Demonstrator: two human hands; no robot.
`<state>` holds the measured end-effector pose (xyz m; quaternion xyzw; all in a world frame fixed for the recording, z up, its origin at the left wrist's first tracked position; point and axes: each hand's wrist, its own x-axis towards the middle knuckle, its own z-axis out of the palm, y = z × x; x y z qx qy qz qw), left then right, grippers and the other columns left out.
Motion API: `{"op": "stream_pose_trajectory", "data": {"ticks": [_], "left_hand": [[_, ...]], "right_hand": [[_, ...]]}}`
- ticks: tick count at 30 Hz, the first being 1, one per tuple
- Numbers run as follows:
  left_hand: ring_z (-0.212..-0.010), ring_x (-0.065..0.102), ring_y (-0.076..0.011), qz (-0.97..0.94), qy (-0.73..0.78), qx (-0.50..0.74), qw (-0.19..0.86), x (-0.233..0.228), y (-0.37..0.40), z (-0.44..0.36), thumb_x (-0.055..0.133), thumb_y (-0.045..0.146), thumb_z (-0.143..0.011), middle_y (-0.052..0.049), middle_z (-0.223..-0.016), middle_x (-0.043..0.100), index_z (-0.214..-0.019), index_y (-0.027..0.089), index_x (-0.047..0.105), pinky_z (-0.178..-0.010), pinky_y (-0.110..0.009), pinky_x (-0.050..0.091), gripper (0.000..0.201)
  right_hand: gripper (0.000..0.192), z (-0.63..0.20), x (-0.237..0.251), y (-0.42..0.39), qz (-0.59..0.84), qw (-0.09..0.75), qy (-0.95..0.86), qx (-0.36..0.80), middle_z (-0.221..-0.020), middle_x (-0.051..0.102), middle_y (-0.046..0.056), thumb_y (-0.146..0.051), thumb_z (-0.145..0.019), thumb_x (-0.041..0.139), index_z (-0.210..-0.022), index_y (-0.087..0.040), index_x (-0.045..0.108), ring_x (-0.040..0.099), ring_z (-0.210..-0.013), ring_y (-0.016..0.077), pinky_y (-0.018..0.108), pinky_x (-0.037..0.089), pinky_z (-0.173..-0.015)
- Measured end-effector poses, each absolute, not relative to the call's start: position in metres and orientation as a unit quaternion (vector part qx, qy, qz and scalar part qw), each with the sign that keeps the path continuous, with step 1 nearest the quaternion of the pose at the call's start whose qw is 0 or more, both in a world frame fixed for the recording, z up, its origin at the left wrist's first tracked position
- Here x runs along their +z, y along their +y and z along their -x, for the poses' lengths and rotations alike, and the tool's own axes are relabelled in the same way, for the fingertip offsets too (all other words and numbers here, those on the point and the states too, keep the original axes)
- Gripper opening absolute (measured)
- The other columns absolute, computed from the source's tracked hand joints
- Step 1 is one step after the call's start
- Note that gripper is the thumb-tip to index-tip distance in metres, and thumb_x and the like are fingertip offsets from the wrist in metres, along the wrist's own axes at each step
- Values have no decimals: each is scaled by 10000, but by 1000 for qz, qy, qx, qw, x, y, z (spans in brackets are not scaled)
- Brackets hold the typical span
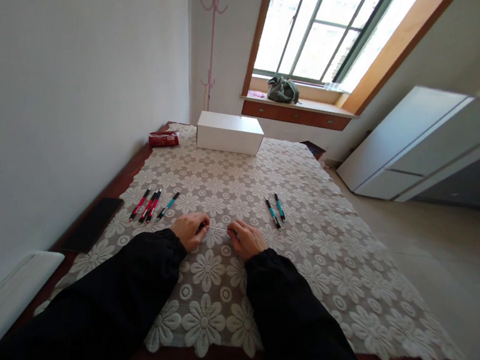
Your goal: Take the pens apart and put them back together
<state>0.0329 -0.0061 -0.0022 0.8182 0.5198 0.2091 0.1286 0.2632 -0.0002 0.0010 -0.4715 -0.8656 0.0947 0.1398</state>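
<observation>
My left hand [190, 230] and my right hand [247, 239] are closed near each other, low over the lace tablecloth [207, 268]. Between their fingertips runs a thin white rod [217, 228], resembling a pen refill, with one end in each hand. Small dark parts show at the fingers of both hands, too small to name. Left of my left hand lie several red-and-black pens [139, 204] and one teal-and-black pen [168, 205]. Two more teal pens [273, 213] rest beyond my right hand, side by side.
A white box [229, 134] stands at the table's far end, with a red packet [164, 138] to its left. Along the left edge are a black flat object [93, 224] and a white flat object [8, 296]. A wall borders that side.
</observation>
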Motion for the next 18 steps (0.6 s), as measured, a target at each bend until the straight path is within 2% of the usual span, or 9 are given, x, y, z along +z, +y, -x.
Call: {"op": "stream_pose_trajectory", "data": {"ticks": [9, 18], "left_hand": [[-875, 624, -174, -809, 511, 247, 156, -4, -3, -31, 566, 271, -881, -39, -936, 686, -889, 203, 616, -789, -288, 464, 85], [-861, 630, -164, -807, 506, 258, 159, -2, -3, -30, 569, 323, -894, -33, -925, 690, -905, 214, 640, -758, -265, 468, 131]], "right_hand": [[161, -266, -5, 3, 471, 176, -861, 83, -999, 641, 28, -298, -963, 465, -983, -235, 612, 591, -806, 160, 258, 367, -675], [143, -269, -9, 6, 459, 214, -854, 118, -980, 640, 26, -270, -947, 488, -980, -237, 623, 587, -824, 155, 256, 385, -718]]}}
